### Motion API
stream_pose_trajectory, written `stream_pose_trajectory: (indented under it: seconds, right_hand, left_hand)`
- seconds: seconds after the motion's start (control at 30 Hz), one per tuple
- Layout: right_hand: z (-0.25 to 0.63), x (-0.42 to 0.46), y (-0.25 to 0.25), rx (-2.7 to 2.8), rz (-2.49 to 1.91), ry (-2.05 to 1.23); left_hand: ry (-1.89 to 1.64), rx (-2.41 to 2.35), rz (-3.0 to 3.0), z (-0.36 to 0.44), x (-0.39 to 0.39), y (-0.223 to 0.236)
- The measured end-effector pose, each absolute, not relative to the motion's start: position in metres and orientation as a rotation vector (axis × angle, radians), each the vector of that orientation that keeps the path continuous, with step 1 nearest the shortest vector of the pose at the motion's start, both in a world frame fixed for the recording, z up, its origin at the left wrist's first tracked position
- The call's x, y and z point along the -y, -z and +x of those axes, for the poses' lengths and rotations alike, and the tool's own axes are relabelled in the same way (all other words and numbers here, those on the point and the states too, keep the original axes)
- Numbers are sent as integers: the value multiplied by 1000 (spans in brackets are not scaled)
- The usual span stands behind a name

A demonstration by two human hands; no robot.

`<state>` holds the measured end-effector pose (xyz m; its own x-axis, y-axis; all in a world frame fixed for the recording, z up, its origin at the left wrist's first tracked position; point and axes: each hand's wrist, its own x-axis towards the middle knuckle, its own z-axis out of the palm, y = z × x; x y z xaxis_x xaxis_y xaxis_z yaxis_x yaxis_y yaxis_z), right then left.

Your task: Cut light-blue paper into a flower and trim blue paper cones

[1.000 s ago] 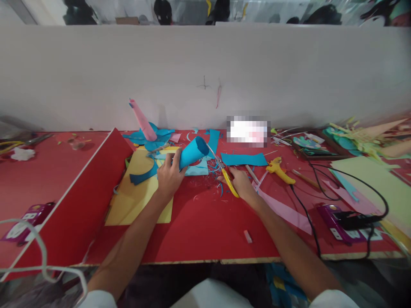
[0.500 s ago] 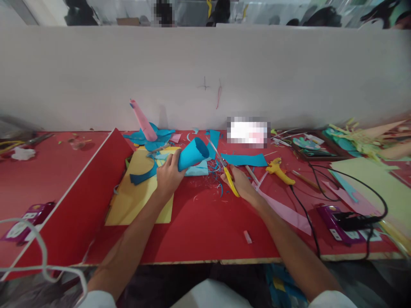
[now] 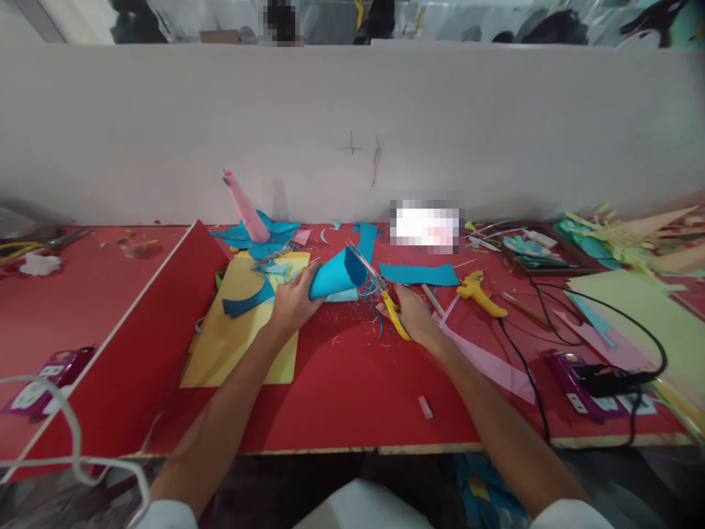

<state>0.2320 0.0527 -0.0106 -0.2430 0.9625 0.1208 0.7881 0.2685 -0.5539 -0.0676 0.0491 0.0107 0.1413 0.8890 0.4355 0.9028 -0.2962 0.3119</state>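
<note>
My left hand (image 3: 296, 300) is wrapped round a blue paper tube (image 3: 333, 275), its open end tilted toward the right. In my right hand (image 3: 410, 312) are yellow-handled scissors (image 3: 392, 308), their blades pointing up and left at the rim of the tube. Whether the blades bite into the paper I cannot tell. Behind and below the tube, thin blue shreds and light-blue paper (image 3: 342, 295) lie on the red table (image 3: 352, 397). A blue strip (image 3: 419, 275) rests just beyond the scissors.
Yellow sheets (image 3: 242, 353) with a curved blue piece lie at left, by a red divider (image 3: 126, 353). A pink cone (image 3: 246, 207) stands on blue petals behind. To the right are a yellow glue gun (image 3: 480, 294), a pink strip (image 3: 490, 364) and a purple power strip (image 3: 587, 386) with black cables.
My left hand has turned the blue tube and brought it slightly right, so its rim now meets the scissor blades. My right hand has barely moved.
</note>
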Motion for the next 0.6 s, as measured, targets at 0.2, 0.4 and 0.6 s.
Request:
stream_pose_trajectory:
  seconds: [0.2, 0.4, 0.6]
  right_hand:
    - [233, -51, 5, 2120, -1633, -440]
    - [230, -50, 0, 2155, -1708, -361]
    - [232, -51, 2, 2155, -1747, -275]
  left_hand:
    - [945, 1875, -2468, -76, -53, -11]
    - [978, 1917, -2505, -76, -53, -14]
    - [1058, 1921, -2517, -77, -54, -13]
